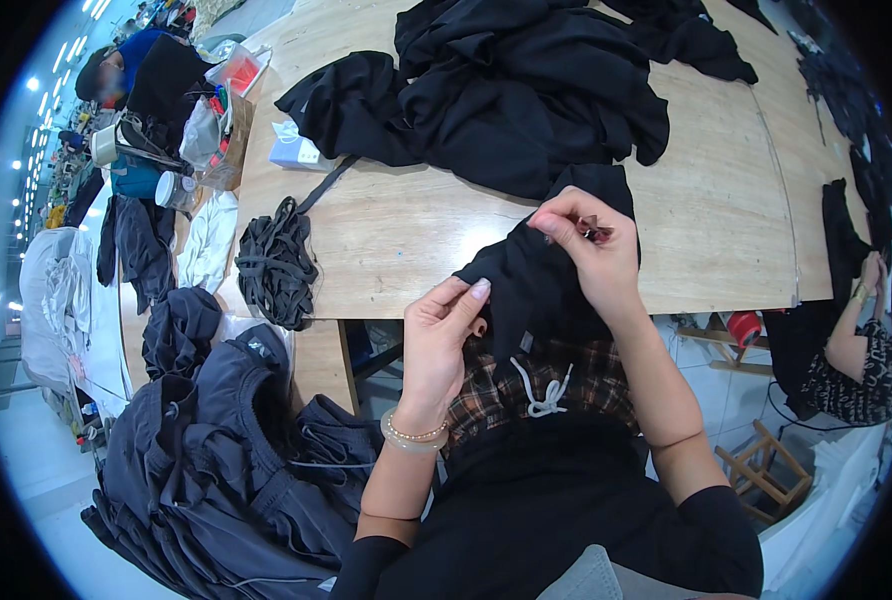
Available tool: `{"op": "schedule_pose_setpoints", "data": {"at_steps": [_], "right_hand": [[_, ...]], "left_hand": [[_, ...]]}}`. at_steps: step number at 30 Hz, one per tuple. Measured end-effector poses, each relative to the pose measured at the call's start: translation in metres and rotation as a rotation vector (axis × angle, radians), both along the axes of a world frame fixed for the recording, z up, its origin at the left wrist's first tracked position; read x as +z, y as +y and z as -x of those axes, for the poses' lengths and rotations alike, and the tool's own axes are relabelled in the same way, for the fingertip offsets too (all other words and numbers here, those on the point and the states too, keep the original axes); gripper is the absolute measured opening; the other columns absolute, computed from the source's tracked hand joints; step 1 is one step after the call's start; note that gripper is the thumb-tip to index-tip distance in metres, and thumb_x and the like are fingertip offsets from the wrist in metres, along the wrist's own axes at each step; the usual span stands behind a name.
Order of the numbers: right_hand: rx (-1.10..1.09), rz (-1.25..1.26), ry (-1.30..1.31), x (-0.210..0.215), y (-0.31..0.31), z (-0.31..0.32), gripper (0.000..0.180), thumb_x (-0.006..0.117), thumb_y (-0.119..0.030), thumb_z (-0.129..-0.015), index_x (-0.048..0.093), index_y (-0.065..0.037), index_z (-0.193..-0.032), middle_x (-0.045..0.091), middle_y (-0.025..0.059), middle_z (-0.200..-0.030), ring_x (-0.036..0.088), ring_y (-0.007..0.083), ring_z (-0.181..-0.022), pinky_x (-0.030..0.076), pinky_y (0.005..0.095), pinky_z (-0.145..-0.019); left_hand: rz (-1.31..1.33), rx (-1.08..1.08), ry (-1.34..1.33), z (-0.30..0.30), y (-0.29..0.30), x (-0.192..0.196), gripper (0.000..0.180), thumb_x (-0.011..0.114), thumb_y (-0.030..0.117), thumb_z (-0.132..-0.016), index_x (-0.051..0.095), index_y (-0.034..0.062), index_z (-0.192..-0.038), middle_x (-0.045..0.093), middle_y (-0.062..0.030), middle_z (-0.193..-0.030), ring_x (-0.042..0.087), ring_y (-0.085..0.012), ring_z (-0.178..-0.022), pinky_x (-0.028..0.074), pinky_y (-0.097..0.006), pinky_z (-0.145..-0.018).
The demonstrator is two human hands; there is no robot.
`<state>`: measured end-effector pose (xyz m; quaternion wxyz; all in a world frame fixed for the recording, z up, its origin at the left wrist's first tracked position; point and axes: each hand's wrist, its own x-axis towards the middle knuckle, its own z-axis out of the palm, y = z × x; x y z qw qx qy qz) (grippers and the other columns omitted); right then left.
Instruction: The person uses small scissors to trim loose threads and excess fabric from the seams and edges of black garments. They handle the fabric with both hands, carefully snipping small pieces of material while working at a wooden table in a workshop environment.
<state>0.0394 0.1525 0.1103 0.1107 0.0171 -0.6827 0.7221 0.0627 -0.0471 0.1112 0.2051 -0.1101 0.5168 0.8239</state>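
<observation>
A piece of black cloth (536, 285) hangs over the table's near edge, in front of my body. My left hand (441, 325) pinches its left edge between thumb and fingers. Over the cloth's upper right part, my right hand (596, 245) is closed, thumb against forefinger. A small, shiny reddish-brown thing (594, 230) shows between its curled fingers; its kind cannot be made out. Whether the right fingertips also grip the cloth is unclear. A small grey tag (526, 342) shows near the cloth's lower end.
Black garments (526, 90) lie heaped farther back on the wooden table (366, 250). A bundle of dark straps (276, 262) and a tissue pack (298, 148) lie left. Dark grey garments (206, 440) pile up at lower left. Another person's arm (851, 330) shows at right, near a wooden stool (766, 470).
</observation>
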Motion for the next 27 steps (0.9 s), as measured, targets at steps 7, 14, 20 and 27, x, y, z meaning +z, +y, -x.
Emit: {"op": "schedule_pose_setpoints", "data": {"at_steps": [7, 14, 20, 27], "right_hand": [[0.238, -0.274, 0.165, 0.008, -0.015, -0.011, 0.031, 0.081, 0.003, -0.073, 0.074, -0.004, -0.102, 0.062, 0.0037, -0.087, 0.060, 0.0125, -0.076, 0.047, 0.0272, -0.065], [-0.008, -0.266, 0.174, 0.016, -0.009, -0.006, 0.007, 0.074, 0.005, -0.081, 0.070, 0.002, -0.086, 0.063, 0.0051, -0.080, 0.060, 0.0124, -0.074, 0.045, 0.0241, -0.066], [0.015, -0.282, 0.176, 0.015, -0.006, -0.007, 0.013, 0.077, 0.001, -0.080, 0.070, -0.001, -0.091, 0.062, 0.0055, -0.084, 0.061, 0.0128, -0.075, 0.047, 0.0266, -0.065], [0.158, -0.355, 0.276, 0.019, -0.024, -0.010, 0.024, 0.068, 0.016, -0.075, 0.067, 0.000, -0.094, 0.059, 0.0080, -0.086, 0.065, 0.0164, -0.077, 0.052, 0.0327, -0.062]], "left_hand": [[-0.107, 0.072, -0.055, 0.001, 0.007, 0.015, 0.022, 0.061, 0.016, -0.102, 0.070, -0.0034, -0.097, 0.068, -0.0057, -0.083, 0.066, -0.0107, -0.073, 0.062, -0.029, -0.077], [-0.104, 0.070, -0.007, 0.001, 0.000, 0.001, 0.023, 0.060, 0.017, -0.102, 0.067, 0.0010, -0.087, 0.067, -0.0056, -0.079, 0.069, -0.0133, -0.074, 0.063, -0.033, -0.076], [-0.108, 0.078, -0.012, 0.001, 0.000, 0.001, 0.025, 0.060, 0.019, -0.102, 0.068, -0.0006, -0.089, 0.068, -0.0069, -0.080, 0.069, -0.0131, -0.075, 0.062, -0.031, -0.076], [-0.068, 0.102, -0.059, 0.002, 0.006, 0.007, 0.026, 0.059, 0.020, -0.103, 0.067, -0.0013, -0.090, 0.068, -0.0071, -0.081, 0.068, -0.0119, -0.074, 0.062, -0.029, -0.075]]}}
